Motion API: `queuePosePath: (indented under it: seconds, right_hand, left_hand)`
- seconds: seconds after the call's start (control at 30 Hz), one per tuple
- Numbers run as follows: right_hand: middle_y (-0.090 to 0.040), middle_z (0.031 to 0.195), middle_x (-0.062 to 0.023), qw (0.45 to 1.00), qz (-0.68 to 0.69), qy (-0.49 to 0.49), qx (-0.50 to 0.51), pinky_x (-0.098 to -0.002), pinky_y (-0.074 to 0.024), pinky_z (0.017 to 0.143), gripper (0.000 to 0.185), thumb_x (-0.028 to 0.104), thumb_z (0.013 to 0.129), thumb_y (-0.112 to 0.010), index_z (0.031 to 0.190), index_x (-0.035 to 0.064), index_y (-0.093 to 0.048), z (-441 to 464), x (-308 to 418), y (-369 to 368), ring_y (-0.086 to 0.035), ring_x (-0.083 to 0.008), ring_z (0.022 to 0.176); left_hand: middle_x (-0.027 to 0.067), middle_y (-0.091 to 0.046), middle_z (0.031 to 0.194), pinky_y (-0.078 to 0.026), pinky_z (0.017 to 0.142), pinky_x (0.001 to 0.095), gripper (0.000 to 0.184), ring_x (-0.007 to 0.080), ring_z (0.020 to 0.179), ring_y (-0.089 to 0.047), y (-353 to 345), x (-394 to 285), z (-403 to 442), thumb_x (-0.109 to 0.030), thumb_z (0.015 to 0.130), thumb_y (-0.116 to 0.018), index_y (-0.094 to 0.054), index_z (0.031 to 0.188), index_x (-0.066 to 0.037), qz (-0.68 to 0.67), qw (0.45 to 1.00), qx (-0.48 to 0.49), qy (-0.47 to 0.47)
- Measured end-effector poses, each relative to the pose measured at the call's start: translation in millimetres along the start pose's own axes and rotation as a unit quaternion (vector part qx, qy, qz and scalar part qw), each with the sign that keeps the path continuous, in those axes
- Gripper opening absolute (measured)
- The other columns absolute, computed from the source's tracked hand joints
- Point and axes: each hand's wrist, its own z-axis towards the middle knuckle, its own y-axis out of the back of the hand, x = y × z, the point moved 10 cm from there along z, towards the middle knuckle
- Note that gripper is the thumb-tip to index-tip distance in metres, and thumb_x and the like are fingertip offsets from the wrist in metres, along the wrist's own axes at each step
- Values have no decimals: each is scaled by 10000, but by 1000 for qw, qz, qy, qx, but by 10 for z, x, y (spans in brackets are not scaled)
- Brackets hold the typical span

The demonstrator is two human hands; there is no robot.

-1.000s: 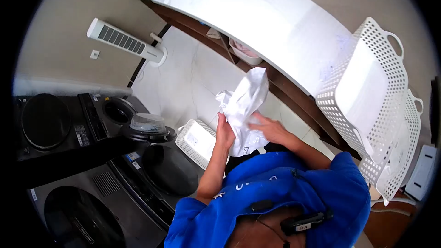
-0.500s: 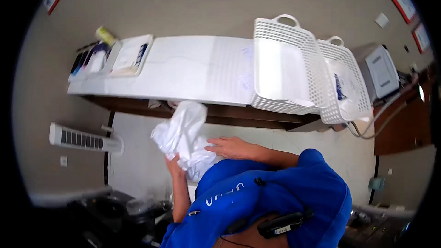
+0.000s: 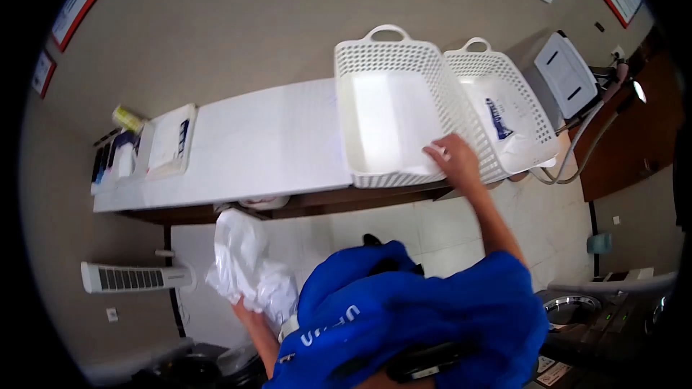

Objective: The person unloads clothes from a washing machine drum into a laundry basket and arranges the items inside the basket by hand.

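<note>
Across swings the right grip (image 3: 460, 161) to the white, perforated, rectangular plastic basket (image 3: 389, 55) now beneath it, fingers curled, hold unclear; that leaves the crumpled white plastic bag (image 3: 249, 263) clutched by the left grip (image 3: 249, 315) alone, bulging just beyond it.

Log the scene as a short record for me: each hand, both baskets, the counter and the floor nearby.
left hand: gripping the lower part of a white plastic bag
right hand: at the near right corner of the larger perforated basket; grip unclear
larger perforated basket: on the counter, white liner inside
smaller perforated basket: to its right, holding blue-printed white plastic
counter, left end: shallow white tray
floor, left: tower fan
</note>
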Motion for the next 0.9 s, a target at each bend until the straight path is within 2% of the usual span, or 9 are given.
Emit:
queuePosePath:
  seconds: [0.07, 0.13, 0.23, 0.33, 0.4, 0.43, 0.5, 0.6, 0.9]
  right_hand:
    - [-556, 759, -78, 985, -40, -56, -158, -378, -467, 580, 243, 301, 789, -655, 777, 63, -606, -179, -169, 186, -572, -272, 671]
    - [-546, 753, -98, 957, -73, -163, -230, -389, -469, 553, 288, 318, 787, -653, 771, 38, -586, -306, -558, 323, -574, -291, 650]
    - [-565, 690, -132, 939, -215, -235, -128, -400, -469, 522, 408, 397, 796, -626, 796, -6, -566, -437, -940, 227, -581, -315, 568]
    - [-600, 653, -166, 890, 16, -442, 105, -340, -460, 456, 509, 470, 816, -564, 867, -36, -555, -743, -1651, -349, -587, -247, 487]
    - [-637, 704, -169, 788, 302, -520, 134, -236, -350, 330, 458, 419, 823, -553, 977, -12, -524, -859, -1560, -572, -622, -216, 507]
    - [-636, 726, -168, 747, 395, -516, 144, -221, -338, 330, 437, 383, 815, -563, 987, -17, -516, -874, -1509, -681, -623, -230, 518]
    - [-630, 763, -174, 684, 501, -511, 145, -208, -327, 328, 394, 295, 792, -573, 1008, -26, -497, -911, -1529, -773, -627, -259, 551]
    - [-622, 773, -188, 639, 550, -529, 96, -212, -337, 332, 333, 157, 735, -550, 992, -44, -486, -935, -1548, -812, -633, -292, 594]
    - [-605, 811, -193, 632, 565, -513, 138, -215, -347, 316, 296, 57, 693, -497, 954, -79, -466, -1107, -1287, -690, -653, -302, 639]
  left_hand:
    - [168, -505, 1181, -483, 808, 373, 494, 279, 984, -553, -16, 51, -164, -96, 776, -535, -427, 1244, 18, -47, 997, -19, 51]
    - [168, -513, 1168, -481, 810, 385, 491, 281, 984, -550, 464, 123, 26, -117, 778, -544, -435, 1236, 19, 264, 963, -6, 46]
    - [161, -530, 1139, -482, 790, 386, 467, 280, 967, -557, 1122, 488, 228, -132, 786, -538, -452, 1221, 14, 100, 992, -43, 57]
    - [154, -547, 1109, -484, 768, 384, 446, 281, 933, -569, 614, 377, -121, -146, 791, -537, -468, 1202, 12, -2, 995, -59, 76]
    - [146, -546, 1118, -484, 804, 384, 431, 283, 941, -570, 658, 347, -95, -132, 797, -529, -472, 1204, -1, 114, 983, -99, 108]
    - [156, -541, 1138, -472, 817, 387, 450, 289, 966, -562, 225, 209, -210, -89, 773, -542, -467, 1205, 11, 52, 992, -65, 91]
    - [162, -531, 1162, -462, 837, 389, 488, 301, 981, -558, 746, 359, 124, -47, 745, -555, -450, 1216, 26, 212, 971, -89, 68]
    - [165, -525, 1178, -451, 859, 393, 530, 312, 1009, -546, 588, 407, 31, 8, 727, -545, -427, 1244, 8, 92, 989, -103, 47]
    - [160, -530, 1159, -469, 854, 397, 536, 304, 1010, -551, 742, 370, -193, 92, 730, -497, -424, 1247, -30, -6, 981, -191, 45]
